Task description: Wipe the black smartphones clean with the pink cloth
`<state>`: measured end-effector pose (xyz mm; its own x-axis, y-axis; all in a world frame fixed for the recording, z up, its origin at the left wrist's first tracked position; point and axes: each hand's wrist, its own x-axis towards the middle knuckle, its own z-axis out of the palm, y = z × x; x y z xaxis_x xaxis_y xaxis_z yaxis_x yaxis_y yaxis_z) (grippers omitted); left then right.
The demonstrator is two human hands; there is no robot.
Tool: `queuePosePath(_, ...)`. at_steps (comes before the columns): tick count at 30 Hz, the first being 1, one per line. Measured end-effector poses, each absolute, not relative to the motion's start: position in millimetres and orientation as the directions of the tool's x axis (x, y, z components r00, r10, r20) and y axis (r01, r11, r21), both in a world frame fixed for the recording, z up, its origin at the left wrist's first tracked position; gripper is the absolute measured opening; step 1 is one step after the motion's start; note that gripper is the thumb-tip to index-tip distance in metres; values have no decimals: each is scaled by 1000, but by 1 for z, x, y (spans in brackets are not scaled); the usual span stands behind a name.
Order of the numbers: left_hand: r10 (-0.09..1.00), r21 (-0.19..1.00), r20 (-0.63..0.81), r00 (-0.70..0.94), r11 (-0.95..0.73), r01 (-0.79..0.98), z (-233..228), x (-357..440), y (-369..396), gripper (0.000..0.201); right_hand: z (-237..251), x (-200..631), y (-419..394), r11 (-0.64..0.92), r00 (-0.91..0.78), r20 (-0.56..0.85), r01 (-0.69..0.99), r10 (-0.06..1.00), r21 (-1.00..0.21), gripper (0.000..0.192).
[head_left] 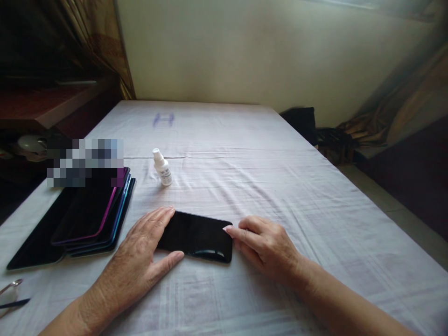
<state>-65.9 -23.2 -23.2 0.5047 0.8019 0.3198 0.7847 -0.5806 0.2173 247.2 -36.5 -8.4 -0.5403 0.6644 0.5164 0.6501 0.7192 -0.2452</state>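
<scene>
A smartphone (199, 235) with a dark, glossy screen lies face up on the pale cloth. Across its left end lies my left hand (145, 245), fingers on the far edge and thumb on the near edge. My right hand (264, 240) is at the phone's right end, fingers curled together and the index fingertip over the screen's corner. Something small and whitish shows at that fingertip; whether it is a nail or a held scrap, I cannot tell. Beyond the phone stands a small white bottle (163, 168) with a white cap.
On the left is a stack of phones and tablets (87, 210), its far part blurred out by pixels. Tweezers (14, 285) and a dark pointed tool (16, 304) show at the left edge. A wooden shelf (52, 109) juts in at the far left.
</scene>
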Motion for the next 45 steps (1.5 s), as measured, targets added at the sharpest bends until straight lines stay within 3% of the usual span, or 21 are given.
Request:
queuePosePath(3,812,232,310,495,-570,788,-23,-66,-23,74,-8,248,-35,708,-522,524,659,672,-252,28)
queuePosePath(10,802,205,311,510,-580,788,-22,-65,-23,73,2,252,-45,819,-705,421,451,571,-355,30)
queuePosePath(17,824,181,313,473,-540,822,-20,-62,-25,77,-4,253,-40,764,-602,489,593,631,-255,28)
queuePosePath(26,845,89,313,434,-481,872,-14,-56,-31,81,1,247,-46,778,-641,467,598,609,-192,25)
queuePosePath(32,837,135,279,471,-520,844,-10,-66,-38,78,-4,252,-41,698,-515,523,673,679,-244,22)
queuePosePath(39,781,200,222,583,-622,757,4,-74,-47,76,-8,244,-43,622,-481,454,746,750,-238,24)
queuePosePath(45,778,255,201,595,-629,735,6,-74,-42,73,-7,237,-47,678,-531,486,709,694,-194,25)
